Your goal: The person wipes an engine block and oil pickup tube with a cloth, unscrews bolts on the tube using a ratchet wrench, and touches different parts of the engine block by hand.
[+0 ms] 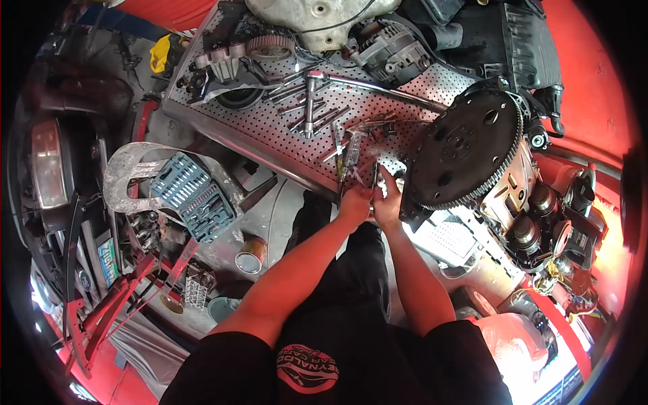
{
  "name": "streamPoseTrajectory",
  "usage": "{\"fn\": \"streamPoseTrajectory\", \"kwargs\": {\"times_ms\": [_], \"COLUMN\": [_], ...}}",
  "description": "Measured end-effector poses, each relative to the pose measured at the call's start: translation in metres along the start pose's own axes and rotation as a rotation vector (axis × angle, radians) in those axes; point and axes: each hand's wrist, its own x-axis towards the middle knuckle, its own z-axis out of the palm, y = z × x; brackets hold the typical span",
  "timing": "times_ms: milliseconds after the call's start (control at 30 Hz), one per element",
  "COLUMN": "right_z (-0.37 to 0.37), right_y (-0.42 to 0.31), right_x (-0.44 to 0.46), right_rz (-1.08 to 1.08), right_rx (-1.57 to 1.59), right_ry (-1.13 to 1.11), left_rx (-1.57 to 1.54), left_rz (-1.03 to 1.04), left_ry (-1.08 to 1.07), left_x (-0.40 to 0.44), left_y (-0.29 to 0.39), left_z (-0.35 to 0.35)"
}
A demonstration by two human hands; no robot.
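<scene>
My left hand [356, 208] and my right hand [387, 200] are close together at the front edge of the perforated metal table [260, 152]. The fingers of both are closed. A slim, shiny metal piece [376, 174] shows at my right fingertips; its kind and what my left fingers grip are too small to make out. Just beyond my hands lie a pale, long-handled tool [353, 147] and a thin rod-like tool [339, 140]. A large toothed flywheel [466, 145] on an engine stands right beside my right hand.
Across the table lies a long-handled socket wrench [385, 90] near several loose bolts [297, 108]. An alternator [395, 50] and a toothed pulley [270, 47] sit at the back. Left, an open socket set [192, 196] rests on a chair [125, 179]; a can [250, 256] stands on the floor.
</scene>
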Motion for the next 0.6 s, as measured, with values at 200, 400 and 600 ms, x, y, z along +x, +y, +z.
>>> {"fn": "streamPoseTrajectory", "kwargs": {"times_ms": [200, 400, 600], "right_z": [-0.003, 0.004, -0.049], "right_y": [0.027, 0.153, 0.068], "right_x": [-0.026, -0.049, -0.015], "right_rz": [-0.414, 0.004, 0.501], "right_rx": [-0.600, 0.469, -0.932], "right_ry": [-0.003, 0.619, 0.228], "left_rx": [0.973, 1.147, 0.861], "left_rz": [0.483, 0.275, 0.606], "left_ry": [0.489, 0.518, 0.536], "left_x": [-0.025, 0.040, 0.097], "left_y": [0.126, 0.156, 0.115], "left_z": [-0.037, -0.059, -0.108]}}
